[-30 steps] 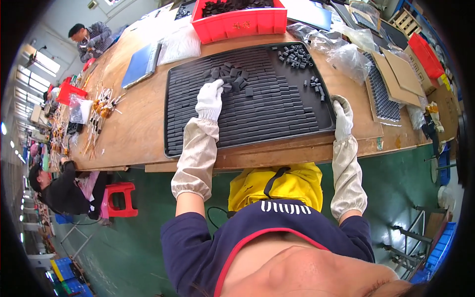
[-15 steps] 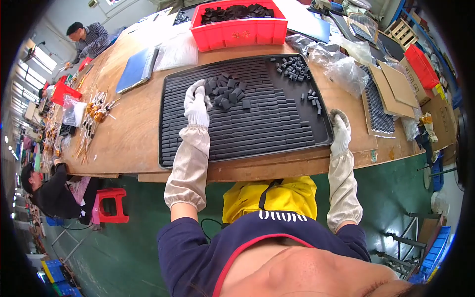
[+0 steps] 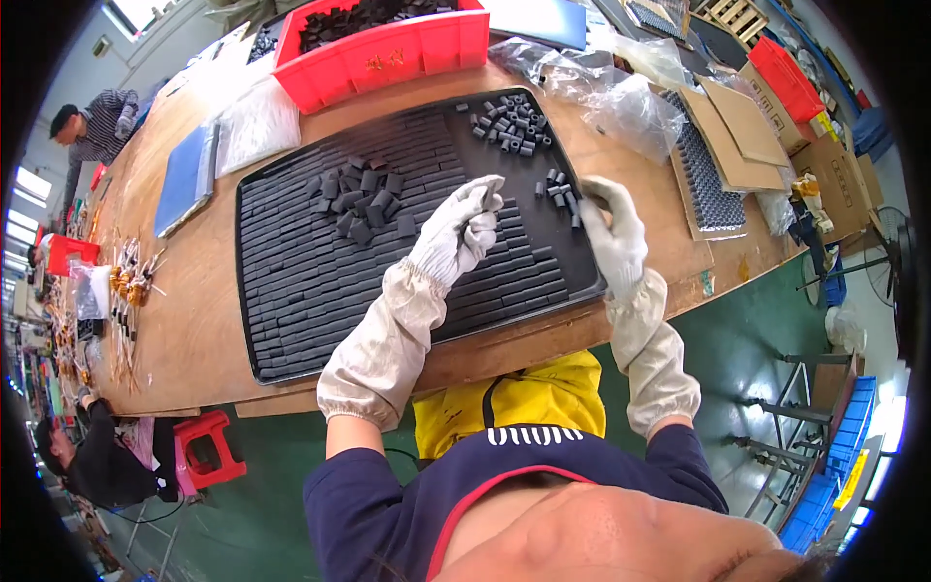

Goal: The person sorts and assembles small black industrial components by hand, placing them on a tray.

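A black tray (image 3: pixel 250 335) on the wooden table holds close rows of small flat black pieces (image 3: pixel 330 281). A loose heap of black pieces (image 3: pixel 361 202) lies on top of the rows. My gloved left hand (image 3: pixel 458 233) is over the right part of the rows, fingers pinched on a small dark piece (image 3: pixel 490 197), partly hidden by the glove. At the tray's right edge is my gloved right hand (image 3: pixel 619 233), bent and slightly blurred, beside a few short black tubes (image 3: pixel 558 189). Whether it grips one is not visible. More black tubes (image 3: pixel 509 123) lie in the tray's far right corner.
A red bin (image 3: pixel 388 63) of black pieces stands behind the tray. Left of it are a blue folder (image 3: pixel 186 179) and plastic bags (image 3: pixel 257 131). Clear bags (image 3: pixel 635 112) and cardboard sheets (image 3: pixel 727 141) lie at right. Two people sit at the left.
My left hand has left the heap and moved right and nearer, now pinching a dark piece. My right hand has risen from the tray's near right corner toward the few tubes. The view has turned.
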The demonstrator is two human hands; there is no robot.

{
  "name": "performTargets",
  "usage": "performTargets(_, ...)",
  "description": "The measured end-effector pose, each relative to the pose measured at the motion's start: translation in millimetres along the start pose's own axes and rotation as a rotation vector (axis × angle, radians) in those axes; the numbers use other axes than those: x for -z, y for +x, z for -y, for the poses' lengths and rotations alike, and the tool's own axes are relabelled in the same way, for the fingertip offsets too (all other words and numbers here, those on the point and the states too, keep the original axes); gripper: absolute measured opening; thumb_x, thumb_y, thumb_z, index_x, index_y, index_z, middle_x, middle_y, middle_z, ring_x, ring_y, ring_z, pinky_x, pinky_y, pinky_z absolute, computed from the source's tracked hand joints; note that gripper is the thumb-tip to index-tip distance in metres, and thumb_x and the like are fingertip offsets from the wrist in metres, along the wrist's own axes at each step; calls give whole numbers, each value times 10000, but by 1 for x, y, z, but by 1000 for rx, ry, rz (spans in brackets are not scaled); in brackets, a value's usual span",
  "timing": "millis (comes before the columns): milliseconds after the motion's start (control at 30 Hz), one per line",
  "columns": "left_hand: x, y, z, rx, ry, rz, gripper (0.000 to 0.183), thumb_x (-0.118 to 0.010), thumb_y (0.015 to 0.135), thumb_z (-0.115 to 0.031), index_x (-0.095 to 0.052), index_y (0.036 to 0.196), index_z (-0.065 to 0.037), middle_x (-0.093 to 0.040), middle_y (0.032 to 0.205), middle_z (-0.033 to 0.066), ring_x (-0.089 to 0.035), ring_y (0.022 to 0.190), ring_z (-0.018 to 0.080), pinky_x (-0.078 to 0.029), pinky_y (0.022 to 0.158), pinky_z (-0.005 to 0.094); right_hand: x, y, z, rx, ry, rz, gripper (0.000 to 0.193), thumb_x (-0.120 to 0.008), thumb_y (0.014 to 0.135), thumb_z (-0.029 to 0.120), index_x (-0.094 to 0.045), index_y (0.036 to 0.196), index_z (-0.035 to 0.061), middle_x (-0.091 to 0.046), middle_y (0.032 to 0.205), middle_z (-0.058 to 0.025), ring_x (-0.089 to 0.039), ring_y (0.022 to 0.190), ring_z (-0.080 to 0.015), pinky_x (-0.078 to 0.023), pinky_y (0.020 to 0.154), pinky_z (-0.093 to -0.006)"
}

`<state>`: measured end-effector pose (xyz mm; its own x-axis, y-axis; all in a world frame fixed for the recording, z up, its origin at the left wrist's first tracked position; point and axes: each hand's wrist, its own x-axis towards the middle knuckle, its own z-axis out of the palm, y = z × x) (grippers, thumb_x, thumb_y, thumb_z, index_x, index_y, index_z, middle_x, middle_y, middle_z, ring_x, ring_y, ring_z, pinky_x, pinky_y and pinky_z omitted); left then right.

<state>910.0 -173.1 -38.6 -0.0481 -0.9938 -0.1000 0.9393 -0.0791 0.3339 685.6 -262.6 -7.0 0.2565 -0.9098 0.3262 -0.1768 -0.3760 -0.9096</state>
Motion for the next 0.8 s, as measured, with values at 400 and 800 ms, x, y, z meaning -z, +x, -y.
performTargets(400,-19,5,10,-15,-150,-343,422,-530,1031,-369,-524,1191,22,-588,977,127,-642,838,253,-624,761,370,-54,10,8,-32,436,336,204,-532,947,-99,-610,1107,1,-676,1057,-73,-659,962,-139,-537,860,-265)
performTargets(800,-24,-3,9,-4,2,-269,342,-538,1011,-71,-477,1333,26,-560,1177,135,-592,1034,220,-560,952,412,-45,9,21,444,-138,243,239,-664,810,-51,-735,979,101,-695,967,-72,-645,933,-259,-523,822,-350)
